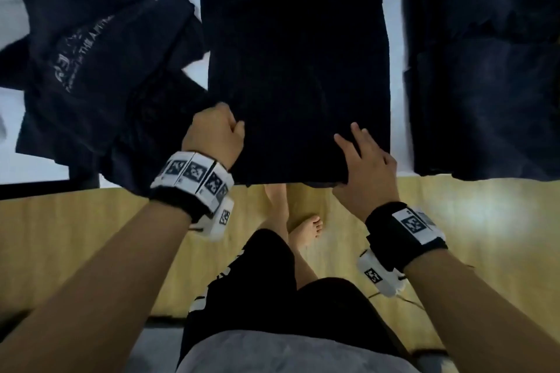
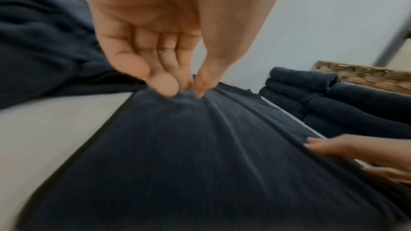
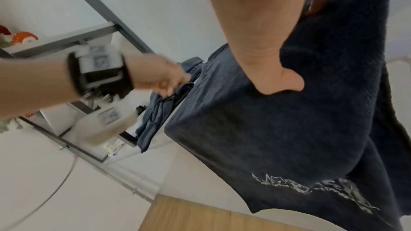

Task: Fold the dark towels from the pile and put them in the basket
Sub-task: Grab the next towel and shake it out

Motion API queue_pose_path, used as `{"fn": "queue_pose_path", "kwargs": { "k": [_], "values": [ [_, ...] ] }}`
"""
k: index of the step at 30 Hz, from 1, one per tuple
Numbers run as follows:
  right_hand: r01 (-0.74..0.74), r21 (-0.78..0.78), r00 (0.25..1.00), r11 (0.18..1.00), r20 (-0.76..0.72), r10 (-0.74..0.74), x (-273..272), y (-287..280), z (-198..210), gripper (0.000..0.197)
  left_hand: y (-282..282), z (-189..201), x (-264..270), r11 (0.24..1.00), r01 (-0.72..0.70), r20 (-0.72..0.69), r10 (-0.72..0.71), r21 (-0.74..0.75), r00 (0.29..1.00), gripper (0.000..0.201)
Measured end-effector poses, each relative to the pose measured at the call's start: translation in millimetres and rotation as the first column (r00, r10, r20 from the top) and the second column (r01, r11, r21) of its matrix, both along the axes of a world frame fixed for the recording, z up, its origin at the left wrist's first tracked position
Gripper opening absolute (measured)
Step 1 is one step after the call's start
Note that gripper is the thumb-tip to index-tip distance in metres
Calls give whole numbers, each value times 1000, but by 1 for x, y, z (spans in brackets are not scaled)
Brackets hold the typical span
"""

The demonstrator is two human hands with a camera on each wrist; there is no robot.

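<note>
A dark towel (image 1: 297, 76) lies folded flat on the white table (image 1: 397, 39), its near edge hanging over the front. My left hand (image 1: 233, 130) pinches the towel's near left edge; the left wrist view shows the fabric bunched between thumb and fingertips (image 2: 169, 87). My right hand (image 1: 360, 145) holds the near right corner, fingers straight on top. Its thumb (image 3: 281, 83) presses the hanging part from below. The crumpled pile of dark towels (image 1: 85, 63) sits to the left. A woven basket (image 2: 360, 76) stands behind the folded towels on the right.
A stack of folded dark towels (image 1: 485, 70) fills the table's right side, also seen as folded dark towels (image 2: 311, 97) in the left wrist view. Part of the pile droops over the front edge at left. Wooden floor (image 1: 454, 221) and my bare feet lie below. A grey metal shelf (image 3: 66, 41) stands left.
</note>
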State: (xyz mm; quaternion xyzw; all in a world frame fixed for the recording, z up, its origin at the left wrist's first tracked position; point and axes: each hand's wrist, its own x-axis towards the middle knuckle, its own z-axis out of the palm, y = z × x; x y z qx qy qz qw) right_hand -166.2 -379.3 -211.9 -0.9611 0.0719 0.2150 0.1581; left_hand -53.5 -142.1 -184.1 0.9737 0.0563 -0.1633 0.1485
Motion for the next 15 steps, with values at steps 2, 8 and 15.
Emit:
{"fn": "queue_pose_path", "kwargs": {
  "k": [2, 8, 15],
  "values": [
    [28, 38, 999, 999, 17, -28, -2, 1, -1, 86, 18, -9, -39, 992, -121, -80, 122, 23, 989, 33],
    [79, 223, 996, 972, 32, -88, -2, -7, -4, 80, 31, -39, -68, 943, -331, -120, 331, 21, 936, 44],
    [426, 336, 789, 840, 318, -527, -45, -9, -12, 33, 38, -42, -68, 967, -255, -154, 253, 8, 955, 59]
  ]
}}
